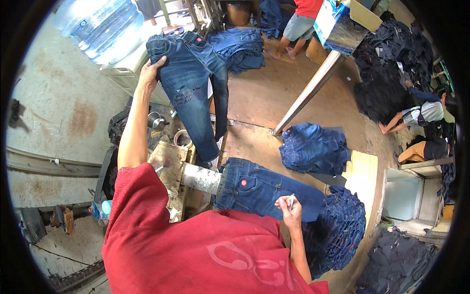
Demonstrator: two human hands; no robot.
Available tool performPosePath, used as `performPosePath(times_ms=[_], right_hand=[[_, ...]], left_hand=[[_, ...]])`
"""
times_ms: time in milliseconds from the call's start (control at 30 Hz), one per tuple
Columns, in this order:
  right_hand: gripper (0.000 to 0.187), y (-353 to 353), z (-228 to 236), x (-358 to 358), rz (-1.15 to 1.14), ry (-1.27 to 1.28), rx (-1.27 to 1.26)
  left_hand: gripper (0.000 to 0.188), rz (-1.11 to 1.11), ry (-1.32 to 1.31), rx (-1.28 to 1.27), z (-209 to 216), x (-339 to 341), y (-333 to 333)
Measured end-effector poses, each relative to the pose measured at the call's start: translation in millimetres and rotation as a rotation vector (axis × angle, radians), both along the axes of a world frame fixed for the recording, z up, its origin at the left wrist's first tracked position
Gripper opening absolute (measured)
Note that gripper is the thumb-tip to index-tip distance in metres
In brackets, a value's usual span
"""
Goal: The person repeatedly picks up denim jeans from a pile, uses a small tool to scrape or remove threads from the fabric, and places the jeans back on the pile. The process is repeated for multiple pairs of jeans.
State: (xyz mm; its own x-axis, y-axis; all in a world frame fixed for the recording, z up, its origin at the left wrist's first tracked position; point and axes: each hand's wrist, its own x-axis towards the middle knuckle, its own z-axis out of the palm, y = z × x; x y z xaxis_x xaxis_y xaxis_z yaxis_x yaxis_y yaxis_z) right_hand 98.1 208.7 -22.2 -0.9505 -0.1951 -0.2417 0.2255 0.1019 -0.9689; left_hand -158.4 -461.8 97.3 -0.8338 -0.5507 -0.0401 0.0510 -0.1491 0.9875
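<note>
My left hand [152, 69] is raised far out and grips the waistband of a pair of dark blue jeans [193, 93], which hang down with the legs dangling. My right hand [290, 209] holds a small thin pen-like tool against a second pair of blue jeans [259, 188]. That pair is pulled over a whitish horizontal tube [201, 177] fixed to a worn wooden stand. My red sleeve fills the lower middle of the view.
Piles of blue jeans lie on the brown floor [313, 147], one beside my right arm [338, 230] and one farther off [240, 46]. Dark garments heap at the right, where two people sit. Another person stands at the top. A metal cup [155, 120] and a large water bottle [100, 24] stand at the left.
</note>
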Motion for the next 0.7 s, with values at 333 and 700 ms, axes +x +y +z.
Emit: performPosePath(times_ms=[333,700], right_hand=[[0.018,0,-1,-1,-0.041,-0.065,-0.073],[0.018,-1,0,-2,-0.044,-0.062,-0.087]], left_hand=[[0.062,0.172,-0.254,0.027,-43,18,-8],[0.054,0.218,-0.388,0.173,-67,46,23]])
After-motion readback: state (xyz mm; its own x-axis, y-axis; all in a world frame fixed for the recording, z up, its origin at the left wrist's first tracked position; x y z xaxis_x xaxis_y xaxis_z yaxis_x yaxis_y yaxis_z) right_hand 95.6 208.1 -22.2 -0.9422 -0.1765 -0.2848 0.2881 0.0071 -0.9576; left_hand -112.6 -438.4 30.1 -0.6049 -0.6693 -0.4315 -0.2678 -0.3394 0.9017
